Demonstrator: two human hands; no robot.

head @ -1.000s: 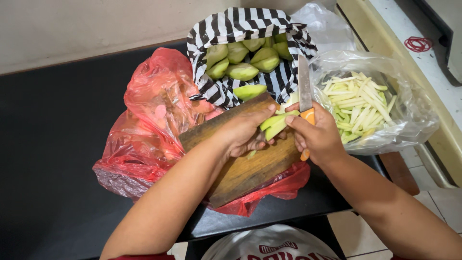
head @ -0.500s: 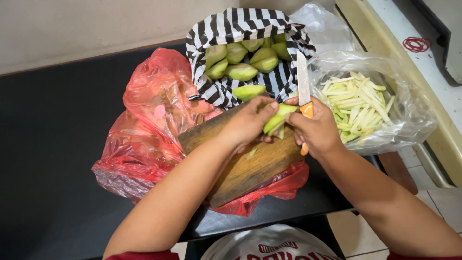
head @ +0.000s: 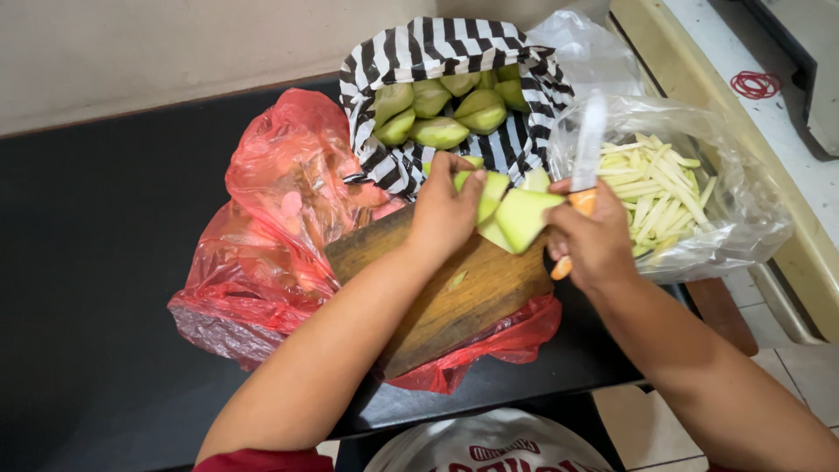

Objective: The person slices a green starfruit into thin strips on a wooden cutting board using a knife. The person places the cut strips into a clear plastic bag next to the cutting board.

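My left hand (head: 443, 210) rests on pale green fruit slices (head: 516, 214) at the far end of a wooden cutting board (head: 454, 297), fingers curled over them. My right hand (head: 592, 243) grips a knife with an orange handle (head: 584, 203); its blade (head: 590, 131) points up and away, and the thumb side touches a slice. Beyond my left hand, a black-and-white striped bag (head: 437, 61) holds several peeled green fruit halves (head: 437, 131). To the right, a clear plastic bag (head: 699, 218) holds several thin pale fruit strips (head: 651, 188).
A red plastic bag (head: 280, 201) lies crumpled under and left of the board on a black tabletop (head: 96, 288). A cream counter edge with a red rubber band (head: 756, 85) runs along the right. A white printed bag (head: 489, 446) sits below the table edge.
Both hands shifted toward the far end of the board. The slices are now fanned out flatter between my hands, and the knife blade is raised more upright.
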